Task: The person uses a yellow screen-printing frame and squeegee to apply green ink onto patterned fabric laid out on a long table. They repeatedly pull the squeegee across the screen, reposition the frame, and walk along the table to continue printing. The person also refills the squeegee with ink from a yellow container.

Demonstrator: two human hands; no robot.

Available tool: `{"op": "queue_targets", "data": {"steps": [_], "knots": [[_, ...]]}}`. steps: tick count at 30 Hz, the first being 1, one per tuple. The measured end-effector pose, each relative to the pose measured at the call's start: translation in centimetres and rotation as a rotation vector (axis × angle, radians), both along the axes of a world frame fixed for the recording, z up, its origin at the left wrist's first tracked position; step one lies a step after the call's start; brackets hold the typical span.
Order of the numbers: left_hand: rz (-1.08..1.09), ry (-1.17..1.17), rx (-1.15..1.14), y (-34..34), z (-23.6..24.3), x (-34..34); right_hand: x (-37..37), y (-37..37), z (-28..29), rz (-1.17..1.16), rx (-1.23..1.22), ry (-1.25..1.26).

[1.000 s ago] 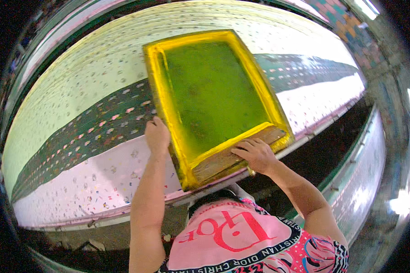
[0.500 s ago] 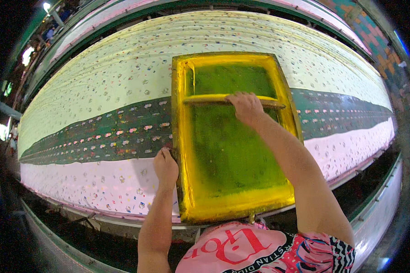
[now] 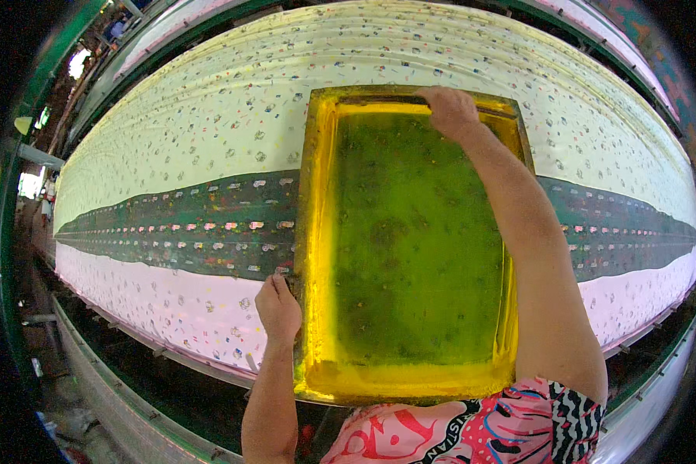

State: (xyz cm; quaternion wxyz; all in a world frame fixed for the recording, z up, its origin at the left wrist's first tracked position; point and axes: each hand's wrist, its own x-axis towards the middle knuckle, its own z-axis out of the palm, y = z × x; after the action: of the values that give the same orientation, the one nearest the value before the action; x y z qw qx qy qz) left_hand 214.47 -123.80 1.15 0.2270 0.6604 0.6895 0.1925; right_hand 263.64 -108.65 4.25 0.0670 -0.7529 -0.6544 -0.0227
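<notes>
Head view, 1 yellow screen frame [image 3: 410,247] on printed cloth [image 3: 185,162], 2 hands: left hand [image 3: 277,309] fingers gripping frame side, right hand [image 3: 450,110] fingers clasping far end.

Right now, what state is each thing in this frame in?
Yellow printing frame: lying flat on the cloth, its mesh coated in green ink.
Patterned cloth: spread flat along the long table, dark green band across the middle.
Left hand: gripping the frame's left edge.
Right hand: reaching to the frame's far end, resting there.
</notes>
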Motion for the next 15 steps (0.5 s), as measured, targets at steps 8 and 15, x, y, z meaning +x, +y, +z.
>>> {"op": "queue_targets", "data": {"steps": [8, 15], "knots": [[-0.011, -0.034, 0.013, -0.4, -0.9, -0.8, 3.5, -0.7, -0.4, 0.133, -0.072, -0.070], [-0.086, -0.147, 0.149, -0.4, -1.5, -1.4, -3.5, -9.1, 3.2, 0.195, -0.351, 0.068]]}}
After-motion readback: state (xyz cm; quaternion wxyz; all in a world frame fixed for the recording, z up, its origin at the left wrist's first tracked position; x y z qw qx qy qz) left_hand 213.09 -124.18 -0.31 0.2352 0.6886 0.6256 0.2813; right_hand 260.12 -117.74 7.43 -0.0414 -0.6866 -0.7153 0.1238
